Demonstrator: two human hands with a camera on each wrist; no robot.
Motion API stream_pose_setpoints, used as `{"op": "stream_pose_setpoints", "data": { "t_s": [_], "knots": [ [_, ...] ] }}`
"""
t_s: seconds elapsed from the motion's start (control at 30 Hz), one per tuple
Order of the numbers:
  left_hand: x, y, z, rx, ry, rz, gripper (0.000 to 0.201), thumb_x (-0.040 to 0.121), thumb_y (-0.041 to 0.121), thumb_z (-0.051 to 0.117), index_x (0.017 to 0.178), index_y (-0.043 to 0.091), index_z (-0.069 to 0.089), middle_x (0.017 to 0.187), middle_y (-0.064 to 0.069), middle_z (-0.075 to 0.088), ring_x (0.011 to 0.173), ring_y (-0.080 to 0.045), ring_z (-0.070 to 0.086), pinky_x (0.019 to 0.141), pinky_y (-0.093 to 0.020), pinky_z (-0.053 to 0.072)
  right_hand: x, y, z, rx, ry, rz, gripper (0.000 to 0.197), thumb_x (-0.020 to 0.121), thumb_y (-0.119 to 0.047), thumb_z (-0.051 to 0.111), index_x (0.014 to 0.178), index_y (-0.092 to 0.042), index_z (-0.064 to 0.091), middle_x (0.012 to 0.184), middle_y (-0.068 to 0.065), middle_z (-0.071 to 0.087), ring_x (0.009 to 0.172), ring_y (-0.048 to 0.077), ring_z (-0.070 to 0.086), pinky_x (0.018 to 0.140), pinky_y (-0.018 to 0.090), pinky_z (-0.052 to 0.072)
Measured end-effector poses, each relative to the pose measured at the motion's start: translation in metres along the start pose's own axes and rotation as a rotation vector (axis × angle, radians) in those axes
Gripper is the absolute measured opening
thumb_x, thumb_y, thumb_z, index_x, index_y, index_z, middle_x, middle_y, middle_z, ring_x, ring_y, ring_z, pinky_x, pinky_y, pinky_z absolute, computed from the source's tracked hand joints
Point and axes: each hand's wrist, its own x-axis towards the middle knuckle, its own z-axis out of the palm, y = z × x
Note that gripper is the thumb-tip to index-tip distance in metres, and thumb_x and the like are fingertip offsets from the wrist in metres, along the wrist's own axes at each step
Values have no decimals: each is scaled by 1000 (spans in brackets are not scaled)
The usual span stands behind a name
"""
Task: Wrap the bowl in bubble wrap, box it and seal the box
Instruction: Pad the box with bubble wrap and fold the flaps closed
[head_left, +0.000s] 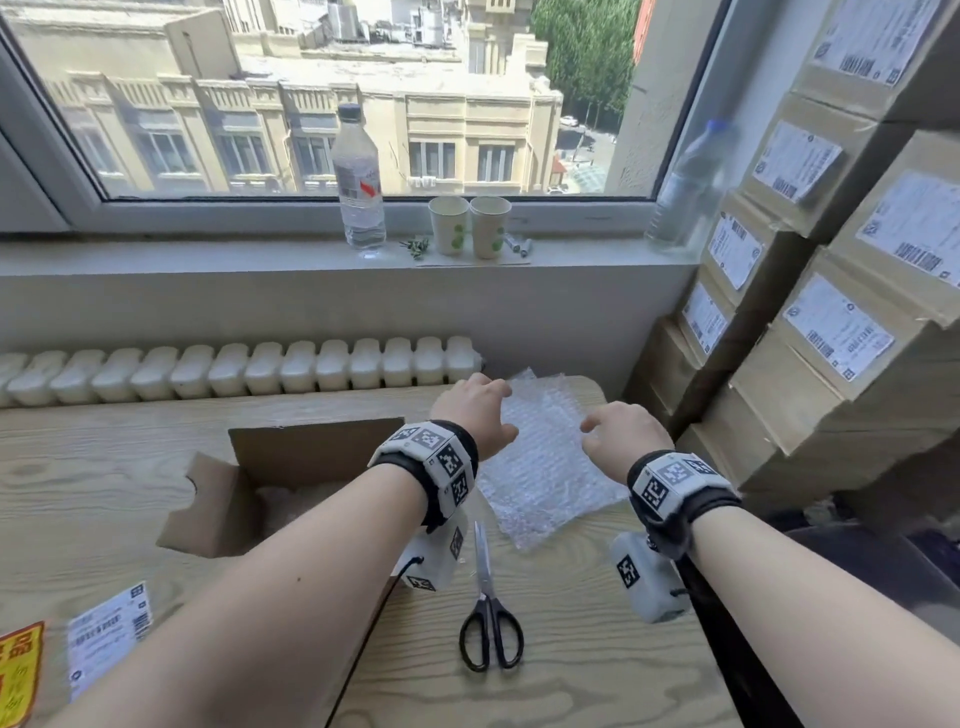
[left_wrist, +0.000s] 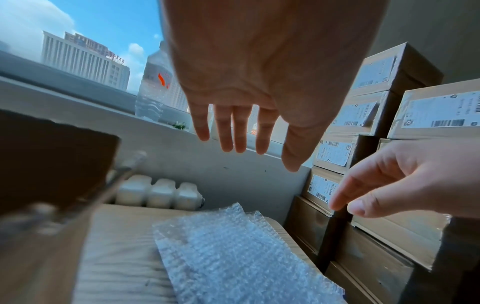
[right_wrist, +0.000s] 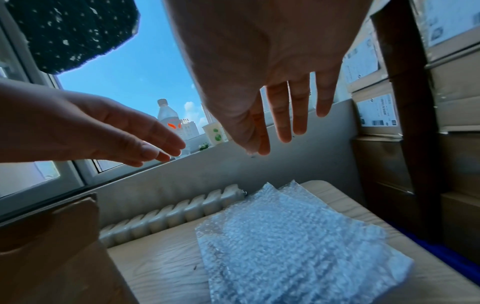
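Observation:
A stack of clear bubble wrap sheets (head_left: 545, 457) (left_wrist: 241, 261) (right_wrist: 293, 246) lies flat on the wooden table (head_left: 597, 649) at its far right. Both hands hover just above it with fingers straight and empty. My left hand (head_left: 475, 410) (left_wrist: 244, 131) is over the sheets' left edge, my right hand (head_left: 621, 434) (right_wrist: 283, 123) over their right edge. An open cardboard box (head_left: 270, 483) stands left of the wrap, its flaps up. No bowl shows in any view.
Black-handled scissors (head_left: 488, 613) lie on the table near me. Labelled cardboard parcels (head_left: 841, 312) are stacked at the right. A water bottle (head_left: 358, 176) and two paper cups (head_left: 470, 226) stand on the windowsill above a radiator (head_left: 239, 369). Printed labels (head_left: 109, 634) lie front left.

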Motion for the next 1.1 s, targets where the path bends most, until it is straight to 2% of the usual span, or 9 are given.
{"op": "stream_pose_setpoints", "data": {
  "t_s": [0.17,0.43,0.53,0.67,0.77,0.87,0.97,1.03,1.1],
  "knots": [
    [40,16,27,-51,-74,-114,51,91,33,56,138,19,42,143,-4,39,130,-22,39,105,-37,37,31,31,19,49,-93,30,31,88,-26,48,114,-30,65,122,4,61,113,23,55,91,32,45],
    [80,10,68,-77,-211,-275,52,91,33,55,139,16,40,143,-5,40,127,-22,44,102,-35,39,74,57,58,111,-204,63,36,91,-19,50,126,-23,55,123,8,58,109,28,57,76,29,42],
    [89,4,79,-91,-254,-326,53,91,31,56,140,16,40,144,-7,39,123,-24,47,96,-33,41,84,59,72,110,-220,46,39,86,-20,56,125,-18,51,123,9,56,116,28,51,82,31,41],
    [98,2,94,-75,-304,-328,56,92,30,56,142,15,37,147,-7,35,131,-24,40,104,-35,37,94,64,89,55,-265,5,57,81,-31,67,130,-15,42,128,9,50,122,27,44,98,35,37],
    [102,1,104,-68,-362,-312,57,92,30,54,144,16,35,148,-6,32,133,-23,38,104,-34,36,98,69,99,31,-242,-7,63,81,-35,69,134,-16,40,131,8,47,127,25,39,103,35,34],
    [104,-1,112,-70,-406,-308,58,91,30,54,144,16,35,150,-5,30,132,-22,39,105,-34,37,99,67,103,112,-198,-8,38,84,-19,62,120,-18,49,123,4,53,118,24,48,96,32,36],
    [104,-3,117,-70,-385,-310,61,89,29,58,144,16,34,150,-5,29,130,-23,42,104,-35,40,97,59,102,147,-182,-15,10,86,-7,49,88,-16,47,101,5,54,99,27,53,78,33,37],
    [103,-4,116,-54,-306,-319,64,89,30,59,144,14,31,150,-7,27,133,-25,36,106,-36,38,97,57,101,195,-189,22,20,84,-4,47,72,-19,40,89,4,51,85,27,50,70,31,34],
    [103,-4,108,11,-211,-363,55,91,32,55,136,7,38,145,-13,30,133,-27,31,108,-37,33,97,58,97,289,-172,85,20,82,-4,45,68,-16,41,80,5,53,77,27,48,66,32,35]
  ]
}}
